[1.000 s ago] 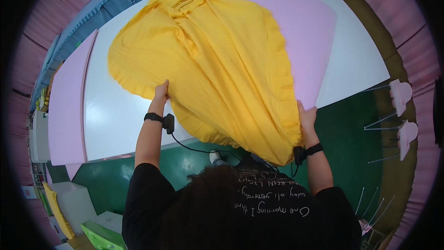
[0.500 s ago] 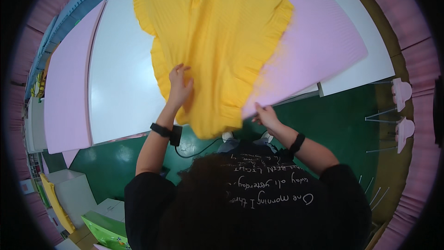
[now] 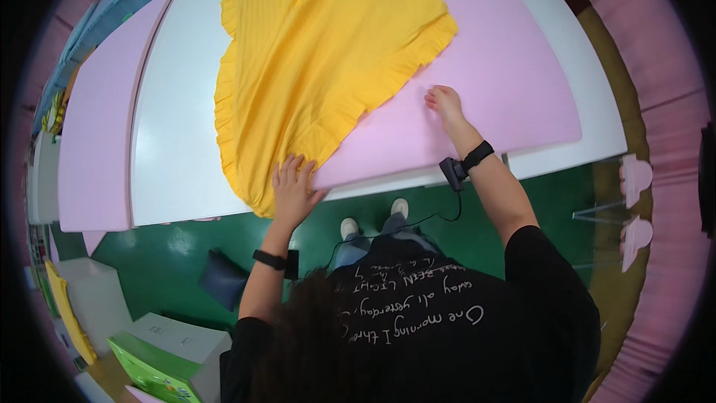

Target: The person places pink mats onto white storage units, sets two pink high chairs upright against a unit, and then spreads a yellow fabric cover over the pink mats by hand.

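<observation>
A yellow cloth with a ruffled edge [image 3: 335, 52] lies loosely gathered across a flat pink slab [image 3: 507, 82] and onto a white tabletop [image 3: 175, 112]. Folds run down its length, and its narrow near end reaches the table's front edge. My left hand [image 3: 294, 188] rests on that near end, its fingers spread over the fabric. Off the cloth's right border, my right hand [image 3: 446, 104] is over the slab. Its fingers are apart and slightly bent, with nothing between them.
Another pink slab [image 3: 97, 127] lies left of the white surface. Pink stools [image 3: 635, 179] stand on the green floor at right. A dark cushion [image 3: 224, 280] and white boxes [image 3: 179, 339] sit at lower left. A cable hangs from my right wrist device [image 3: 453, 173].
My left hand has moved nearer and down onto the cloth. My right hand has gone from the slab's front edge farther in. The cloth's near end has swung left, uncovering more pink slab.
</observation>
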`<act>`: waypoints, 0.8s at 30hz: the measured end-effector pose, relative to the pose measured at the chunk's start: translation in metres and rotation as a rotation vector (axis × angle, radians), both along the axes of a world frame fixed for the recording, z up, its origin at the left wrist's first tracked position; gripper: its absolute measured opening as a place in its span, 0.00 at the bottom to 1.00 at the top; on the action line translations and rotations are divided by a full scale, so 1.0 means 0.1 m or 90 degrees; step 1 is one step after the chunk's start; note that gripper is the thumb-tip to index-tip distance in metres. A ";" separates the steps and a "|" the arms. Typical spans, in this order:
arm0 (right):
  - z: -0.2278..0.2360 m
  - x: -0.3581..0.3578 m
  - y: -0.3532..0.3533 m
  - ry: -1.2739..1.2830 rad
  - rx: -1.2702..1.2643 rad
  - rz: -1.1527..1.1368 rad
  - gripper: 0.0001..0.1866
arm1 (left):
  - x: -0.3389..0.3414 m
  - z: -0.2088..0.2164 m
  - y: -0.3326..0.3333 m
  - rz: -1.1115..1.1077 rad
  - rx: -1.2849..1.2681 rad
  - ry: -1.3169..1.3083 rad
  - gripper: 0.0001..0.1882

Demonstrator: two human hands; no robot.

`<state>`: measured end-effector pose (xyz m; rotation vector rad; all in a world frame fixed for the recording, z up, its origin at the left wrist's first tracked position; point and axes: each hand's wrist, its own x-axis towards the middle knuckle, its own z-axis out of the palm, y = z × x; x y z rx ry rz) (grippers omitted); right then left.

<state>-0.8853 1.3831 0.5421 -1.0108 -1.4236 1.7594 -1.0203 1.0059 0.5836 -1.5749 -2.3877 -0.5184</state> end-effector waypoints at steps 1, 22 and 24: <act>0.03 -0.01 0.12 -0.005 0.010 0.003 0.13 | -0.05 0.05 -0.09 -0.009 -0.002 -0.009 0.32; 1.44 0.14 1.42 0.407 -0.332 -0.041 0.19 | 0.13 0.54 -0.32 0.153 -0.109 0.071 0.37; 1.37 0.44 1.45 0.363 -0.112 -0.194 0.17 | 0.12 0.40 -0.38 0.151 -0.104 0.090 0.38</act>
